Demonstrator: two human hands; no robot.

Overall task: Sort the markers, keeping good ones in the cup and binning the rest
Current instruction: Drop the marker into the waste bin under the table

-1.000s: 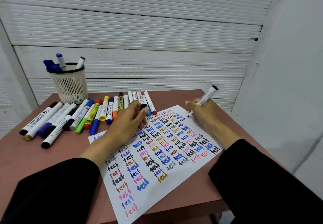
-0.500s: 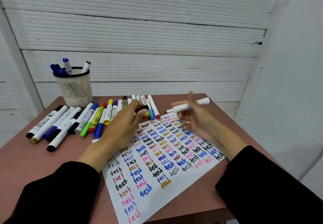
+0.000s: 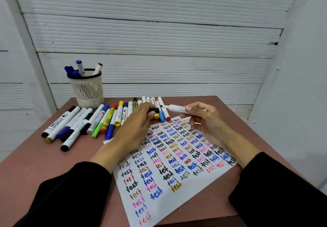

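My right hand [image 3: 205, 118] grips a white marker [image 3: 177, 108], held level above the paper with its bare tip pointing left. My left hand [image 3: 136, 122] pinches the marker's black cap [image 3: 154, 110] just left of that tip; tip and cap are a little apart. A white mesh cup [image 3: 87, 90] stands at the back left with three markers in it. A row of several capped markers [image 3: 99, 120] lies on the table between the cup and my hands.
A white sheet [image 3: 169, 164] covered with the word "test" in many colours lies under both hands on the reddish-brown table [image 3: 35, 164]. White slatted walls close in behind and to the right. No bin is in view.
My right hand lifted the marker off the sheet and turned it level, tip to the left, bringing it close to the cap in my left hand. The view has tilted slightly.
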